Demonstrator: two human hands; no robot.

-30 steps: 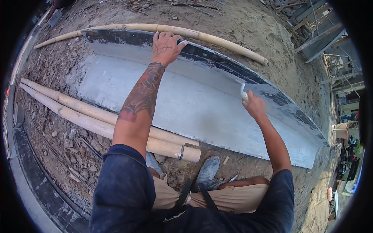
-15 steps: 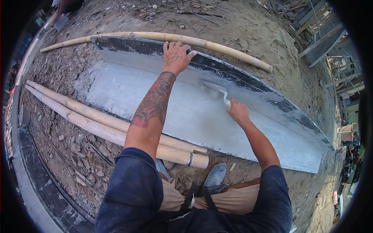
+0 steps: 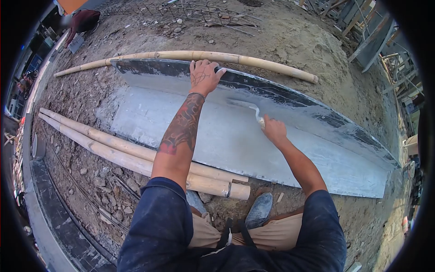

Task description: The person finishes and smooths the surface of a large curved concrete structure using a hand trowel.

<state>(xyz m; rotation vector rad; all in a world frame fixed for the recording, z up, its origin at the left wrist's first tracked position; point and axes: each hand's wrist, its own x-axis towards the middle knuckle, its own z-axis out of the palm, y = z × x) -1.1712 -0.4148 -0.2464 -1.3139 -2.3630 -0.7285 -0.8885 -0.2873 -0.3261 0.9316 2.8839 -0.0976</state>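
Note:
My left hand [image 3: 206, 77] is on the dark top edge of the upright side of a grey L-shaped slab [image 3: 190, 127], its fingers wrapped over the rim. In my right hand [image 3: 274, 130] is the handle of a trowel [image 3: 247, 105]; the fingers are closed round it. The trowel's blade lies against the slab near the inner corner where the upright side meets the flat part, and it blends with the wet-looking grey surface.
A long bamboo pole [image 3: 272, 68] runs behind the upright side. Two more poles [image 3: 108, 149] lie along the near edge, by my feet. At the upper left another person [image 3: 84, 22] bends down. A rebar cage [image 3: 181, 10] lies at the back.
The trowel and my right hand have shifted slightly left along the inner corner. The whole view has tilted, showing more ground at the top and more of the other person.

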